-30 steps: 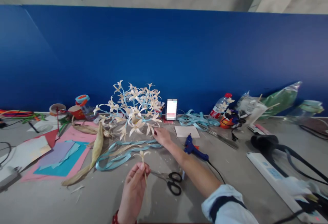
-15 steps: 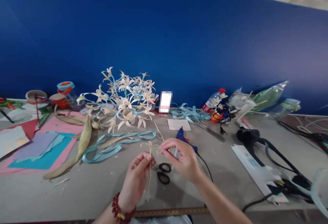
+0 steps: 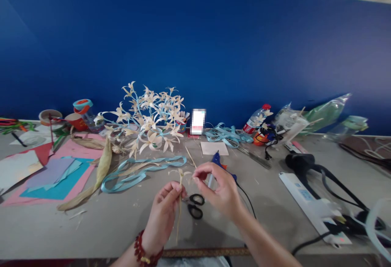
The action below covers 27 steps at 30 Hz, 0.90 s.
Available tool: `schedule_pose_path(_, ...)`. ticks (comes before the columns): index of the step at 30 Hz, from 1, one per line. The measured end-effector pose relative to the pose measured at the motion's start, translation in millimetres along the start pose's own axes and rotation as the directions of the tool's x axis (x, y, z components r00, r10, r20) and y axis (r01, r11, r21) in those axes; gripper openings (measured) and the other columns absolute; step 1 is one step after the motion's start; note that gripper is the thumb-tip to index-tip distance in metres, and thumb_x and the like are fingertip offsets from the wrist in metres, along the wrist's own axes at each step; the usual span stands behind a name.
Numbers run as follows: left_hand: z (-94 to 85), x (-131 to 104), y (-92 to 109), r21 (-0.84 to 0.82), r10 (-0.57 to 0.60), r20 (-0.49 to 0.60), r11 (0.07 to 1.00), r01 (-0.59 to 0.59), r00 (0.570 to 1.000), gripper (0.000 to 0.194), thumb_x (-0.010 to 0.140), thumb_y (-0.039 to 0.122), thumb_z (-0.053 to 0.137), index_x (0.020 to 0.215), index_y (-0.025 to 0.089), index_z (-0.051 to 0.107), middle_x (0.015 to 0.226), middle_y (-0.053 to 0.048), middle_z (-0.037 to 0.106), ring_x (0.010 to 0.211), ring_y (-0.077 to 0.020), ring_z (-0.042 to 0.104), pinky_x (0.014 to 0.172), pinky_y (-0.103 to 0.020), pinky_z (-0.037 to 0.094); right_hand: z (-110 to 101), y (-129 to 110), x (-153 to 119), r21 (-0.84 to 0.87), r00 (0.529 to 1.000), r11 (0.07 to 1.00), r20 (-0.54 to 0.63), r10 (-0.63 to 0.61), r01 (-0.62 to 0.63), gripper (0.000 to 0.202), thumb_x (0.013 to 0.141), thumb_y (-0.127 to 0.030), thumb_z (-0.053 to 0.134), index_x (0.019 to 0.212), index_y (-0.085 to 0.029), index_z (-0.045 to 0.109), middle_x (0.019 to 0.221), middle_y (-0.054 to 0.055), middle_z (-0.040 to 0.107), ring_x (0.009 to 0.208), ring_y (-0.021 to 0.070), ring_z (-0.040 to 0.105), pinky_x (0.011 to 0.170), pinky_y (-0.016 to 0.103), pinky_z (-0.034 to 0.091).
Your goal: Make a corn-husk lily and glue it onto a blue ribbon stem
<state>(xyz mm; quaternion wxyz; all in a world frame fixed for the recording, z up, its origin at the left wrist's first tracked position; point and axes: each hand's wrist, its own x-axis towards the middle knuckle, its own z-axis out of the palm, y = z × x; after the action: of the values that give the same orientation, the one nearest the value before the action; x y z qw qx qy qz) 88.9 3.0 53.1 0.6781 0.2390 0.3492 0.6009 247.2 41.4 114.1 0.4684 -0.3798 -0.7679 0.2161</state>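
My left hand point(image 3: 166, 201) is closed, pinching the thin stem of a pale husk-like artificial flower point(image 3: 181, 174) between thumb and fingers. The flower stands upright with its narrow petals spread, and its stem hangs below my grip. My right hand point(image 3: 218, 187) is at the flower's right side, thumb and fingertips pressed together near a petal tip; I cannot make out whether anything is between them. Black-handled scissors point(image 3: 196, 211) lie between my hands, their blades partly hidden by my left fingers. Behind my right hand lies a blue glue gun point(image 3: 216, 159).
A bunch of similar flowers on blue stems point(image 3: 151, 114) stands at the back. Light-blue ribbon point(image 3: 122, 186), dried husks point(image 3: 102, 167) and coloured paper point(image 3: 49, 191) lie left. At right are a power strip point(image 3: 301, 201) with cables, a bottle point(image 3: 256, 117) and a white card point(image 3: 214, 148).
My right fingertips have moved slightly right, away from the flower's petals. My left hand keeps its hold on the stem. The view has shifted a little.
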Motion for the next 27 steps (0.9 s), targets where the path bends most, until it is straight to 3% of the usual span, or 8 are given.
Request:
schedule_pose_path(5,0.8,0,1,-0.056,0.027,-0.024,0.998,-0.028,0.999,0.021,0.073,0.032,0.077,0.068,0.016,0.065,0.072,-0.003,0.059,0.075,-0.0166,0.053,0.075,-0.027,0.041,9,12,-8,0.248,0.990,0.960,-0.018,0.140,-0.131,0.007,0.087,-0.018,0.060,0.091,-0.020,0.065,0.082,0.003,0.067,0.070,0.0154,0.061,0.065,0.026,0.052)
schedule_pose_path(8,0.5,0,1,-0.060,0.025,-0.007,0.998,-0.025,1.000,0.020,0.075,0.031,0.076,0.068,0.016,0.065,0.071,-0.003,0.059,0.075,-0.0165,0.053,0.075,-0.027,0.041,14,14,-12,0.281,0.982,0.947,-0.054,0.181,-0.159,0.005,0.085,-0.018,0.061,0.089,-0.020,0.064,0.080,0.003,0.066,0.069,0.0151,0.061,0.064,0.026,0.052)
schedule_pose_path(10,0.2,0,1,-0.056,0.010,-0.014,0.998,-0.011,1.000,0.019,0.075,0.030,0.076,0.069,0.016,0.066,0.071,-0.003,0.060,0.075,-0.0163,0.053,0.075,-0.027,0.041,14,11,-13,0.230,0.987,0.967,-0.089,0.132,-0.109,0.007,0.085,-0.015,0.060,0.085,-0.021,0.063,0.080,0.002,0.065,0.071,0.0156,0.061,0.066,0.027,0.051)
schedule_pose_path(12,0.3,0,1,-0.043,-0.005,-0.023,0.999,0.004,1.000,0.019,0.074,0.031,0.076,0.069,0.015,0.066,0.071,-0.003,0.060,0.074,-0.0160,0.053,0.074,-0.027,0.041,12,5,-12,0.148,0.995,0.989,-0.095,0.007,0.007,0.012,0.085,-0.011,0.058,0.085,-0.022,0.062,0.082,0.003,0.065,0.076,0.0169,0.062,0.071,0.030,0.051)
schedule_pose_path(16,1.9,-3,1,-0.033,-0.003,-0.014,0.999,0.002,1.000,0.021,0.074,0.031,0.076,0.067,0.015,0.065,0.067,-0.002,0.059,0.070,-0.0151,0.051,0.070,-0.026,0.041,6,-4,-3,-0.023,0.965,0.965,-0.002,-0.261,0.261,0.021,0.085,-0.005,0.054,0.093,-0.023,0.062,0.086,0.004,0.069,0.082,0.0192,0.063,0.076,0.035,0.051)
schedule_pose_path(27,1.0,-5,4,-0.093,-0.043,0.053,0.995,0.048,0.998,0.019,0.077,0.029,0.074,0.068,0.014,0.066,0.069,-0.002,0.058,0.070,-0.0147,0.050,0.070,-0.026,0.040,9,-5,7,-0.160,0.934,0.921,0.090,-0.345,0.355,0.025,0.084,-0.005,0.055,0.100,-0.024,0.060,0.086,0.004,0.071,0.080,0.0196,0.064,0.076,0.036,0.051)
